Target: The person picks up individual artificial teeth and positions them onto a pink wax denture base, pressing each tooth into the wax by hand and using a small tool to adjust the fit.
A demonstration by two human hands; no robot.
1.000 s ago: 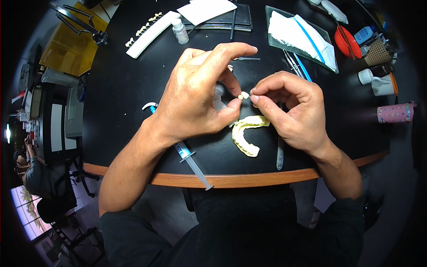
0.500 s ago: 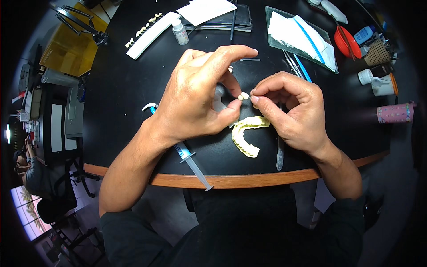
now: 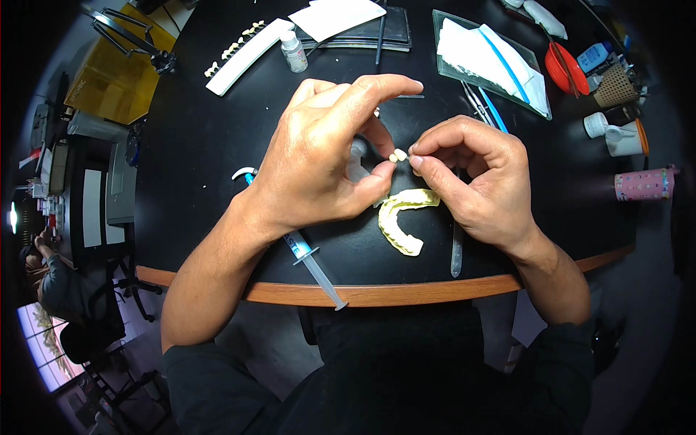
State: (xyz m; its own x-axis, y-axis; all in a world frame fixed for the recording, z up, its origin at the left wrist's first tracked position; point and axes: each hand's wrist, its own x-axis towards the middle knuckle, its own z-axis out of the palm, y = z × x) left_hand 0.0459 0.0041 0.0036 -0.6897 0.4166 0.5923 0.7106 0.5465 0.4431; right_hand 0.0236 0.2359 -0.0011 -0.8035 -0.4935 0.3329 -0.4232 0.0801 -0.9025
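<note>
Small cream-white dental crowns [image 3: 398,156], joined or close together, sit between my two hands above the black table. My left hand [image 3: 326,152] pinches their left end between thumb and a finger, its index finger raised away. From the right, my right hand [image 3: 475,170] closes thumb and fingertips at their other side; whether it grips a crown or a tiny tool there is hidden. Just below lies a pale yellow horseshoe-shaped dental cast [image 3: 395,221]. A syringe [image 3: 314,272] with a blue label lies under my left wrist. A metal spatula [image 3: 457,250] rests below my right hand.
At the back are a white holder [image 3: 250,58] with tooth samples, a small bottle [image 3: 293,52] and a glass slab [image 3: 442,61] with paper. Tweezers [image 3: 476,101] lie near my right hand. A red bowl [image 3: 568,69] and pink cup [image 3: 644,185] stand right. Another person [image 3: 54,275] sits far left.
Both hands stay almost still, with the crowns in nearly the same place. The person at the far left has shifted slightly.
</note>
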